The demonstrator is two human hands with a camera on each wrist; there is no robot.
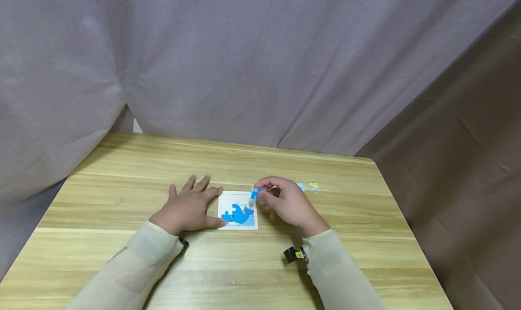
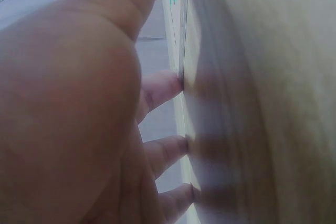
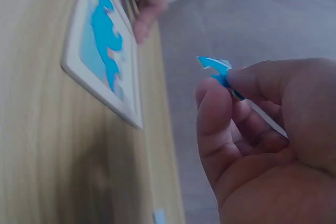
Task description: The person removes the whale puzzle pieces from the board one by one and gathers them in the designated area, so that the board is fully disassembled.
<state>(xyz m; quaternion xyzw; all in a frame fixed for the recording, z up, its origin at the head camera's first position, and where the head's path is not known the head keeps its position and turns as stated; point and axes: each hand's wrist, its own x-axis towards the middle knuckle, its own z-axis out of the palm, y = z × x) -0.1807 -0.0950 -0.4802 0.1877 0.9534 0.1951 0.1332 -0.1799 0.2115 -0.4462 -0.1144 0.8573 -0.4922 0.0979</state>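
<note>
A square puzzle board [image 1: 238, 229] with a pale frame lies on the table, part of a blue dolphin picture [image 1: 240, 216] filled in along its lower half. My left hand [image 1: 188, 209] is spread flat at the board's left side, thumb and index fingertip touching its edge. Above the board's upper right corner, my right hand [image 1: 286, 203] pinches a blue and white puzzle piece [image 1: 255, 193] between thumb and fingers. The right wrist view shows this puzzle piece [image 3: 216, 66] held up, clear of the board [image 3: 97, 93].
Two loose puzzle pieces, one light blue [image 1: 301, 187] and one with a yellow figure [image 1: 314, 186], lie on the table beyond my right hand. A grey curtain [image 1: 244, 74] hangs behind the wooden table [image 1: 228, 274], and a brown cloth [image 1: 460, 165] hangs at the right.
</note>
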